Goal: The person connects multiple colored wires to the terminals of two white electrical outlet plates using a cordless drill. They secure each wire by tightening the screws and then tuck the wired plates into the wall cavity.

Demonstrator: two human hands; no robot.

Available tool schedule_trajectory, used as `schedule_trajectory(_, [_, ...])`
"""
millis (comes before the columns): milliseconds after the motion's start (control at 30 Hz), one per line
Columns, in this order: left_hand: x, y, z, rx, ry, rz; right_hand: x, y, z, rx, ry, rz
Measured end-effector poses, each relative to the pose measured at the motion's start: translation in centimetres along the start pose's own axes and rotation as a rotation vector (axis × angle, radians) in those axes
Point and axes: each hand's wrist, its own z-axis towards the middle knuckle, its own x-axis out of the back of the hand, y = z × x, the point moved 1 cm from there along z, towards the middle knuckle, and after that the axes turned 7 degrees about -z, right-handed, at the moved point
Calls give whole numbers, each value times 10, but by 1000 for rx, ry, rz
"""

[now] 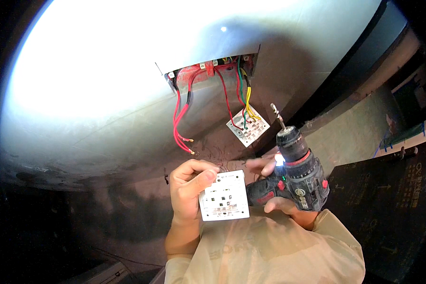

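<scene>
My left hand [189, 191] grips a white square plate [232, 196], terminal side up, by its upper left edge. My right hand [284, 206] holds a black and red cordless drill [298, 170] pointing upward, its lamp lit and a bit in its chuck. Above them, red wires [182, 135] with bare tips dangle from an opening [208, 71] in the pale wall. A second white square plate [236, 130] hangs from the right end of that opening on red, green and yellow wires.
The pale wall [113, 90] is brightly lit at upper left. A dark printed board [383, 203] stands at the right, with a grey floor [341, 128] and dark edging beyond it. Dark cables [123, 260] lie at lower left.
</scene>
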Motion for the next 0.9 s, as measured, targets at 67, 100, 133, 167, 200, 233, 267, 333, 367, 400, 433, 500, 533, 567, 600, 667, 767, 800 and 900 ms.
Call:
schedule_trajectory(67, [-1, -2, 1, -27, 12, 45, -8, 13, 2, 43, 70, 44])
schedule_trajectory(100, [-2, -3, 2, -48, 20, 69, -7, 14, 2, 44, 24, -10])
schedule_trajectory(133, [-2, -5, 2, -19, 38, 55, -8, 19, 0, 51, 2, -27])
schedule_trajectory(167, [-3, -8, 4, 8, 49, 43, -11, 22, 1, 61, -15, -44])
schedule_trajectory(200, [-4, -12, 6, 35, 60, 31, -12, 24, 0, 41, -1, -54])
schedule_trajectory(233, [-4, -15, 8, 60, 59, 16, -15, 26, 0, 23, 12, -64])
schedule_trajectory(267, [-5, -16, 8, 86, 65, 15, -19, 26, 0, 4, 23, -70])
schedule_trajectory(333, [-1, -19, 9, 111, 95, -19, -21, 33, 4, 30, 55, -41])
schedule_trajectory(367, [0, -21, 10, 107, 91, -13, -23, 34, 4, 35, 77, -21])
schedule_trajectory(400, [2, -24, 10, 103, 88, -7, -25, 35, 5, 30, 89, 20])
schedule_trajectory(433, [4, -25, 10, 99, 85, -1, -26, 35, 6, 25, 100, 61])
schedule_trajectory(500, [13, -28, 11, 32, 57, 115, -20, 28, 9, 23, 29, -84])
schedule_trajectory(533, [20, -29, 14, -41, 55, 187, -19, 25, 11, 41, 24, -85])
schedule_trajectory(567, [27, -26, 18, -108, 135, 182, -18, 22, 12, 62, 13, -81])
schedule_trajectory(600, [35, -20, 21, -174, 213, 175, -18, 19, 15, 83, 1, -77])
schedule_trajectory(667, [34, -8, 30, -203, 192, 54, -14, 29, 11, 79, 37, -71])
schedule_trajectory(767, [15, 9, 40, -235, 89, -89, -13, 31, 16, 95, 28, -139])
schedule_trajectory(800, [18, 9, 43, -248, 124, -80, -13, 32, 18, 123, 28, -170])
schedule_trajectory(900, [40, -2, 59, -243, 168, -81, -12, 30, 22, 97, 110, -317])
